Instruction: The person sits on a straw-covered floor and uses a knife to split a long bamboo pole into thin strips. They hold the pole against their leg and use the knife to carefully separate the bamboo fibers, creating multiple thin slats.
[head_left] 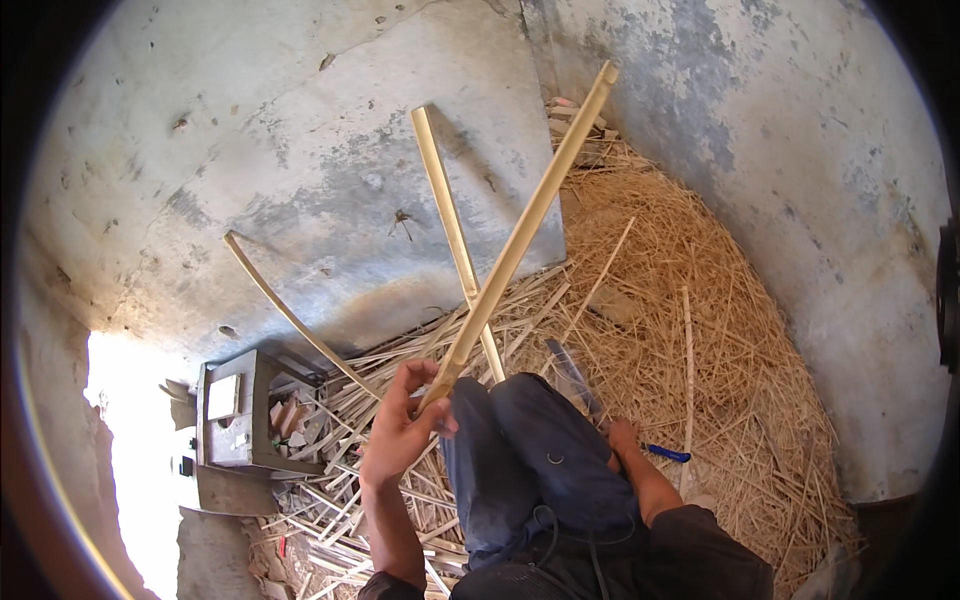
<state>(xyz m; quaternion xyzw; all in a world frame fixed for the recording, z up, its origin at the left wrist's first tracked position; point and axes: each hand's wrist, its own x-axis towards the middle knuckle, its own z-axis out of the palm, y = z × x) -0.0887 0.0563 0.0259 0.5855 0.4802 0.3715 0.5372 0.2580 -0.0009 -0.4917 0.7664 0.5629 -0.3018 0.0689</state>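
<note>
My left hand [405, 425] is closed round the lower end of a long split bamboo piece [530, 225], which slants up and to the right in front of me. Behind it, a second split bamboo piece [445, 195] stands tilted near the wall, its lower end hidden by my knees. Beside my right thigh, my right hand [622, 437] is closed at the lower end of a dark, long-bladed knife [573, 375]; my fingers cover its handle. Just right of that hand lies a blue-handled tool [668, 453], its kind unclear.
Bamboo strips and shavings [690, 260] cover the floor around my legs. A thin curved strip [290, 310] rises at the left. An open wooden cabinet [235, 440] with rubble stands by the bright opening. Worn plaster walls [800, 200] enclose the corner.
</note>
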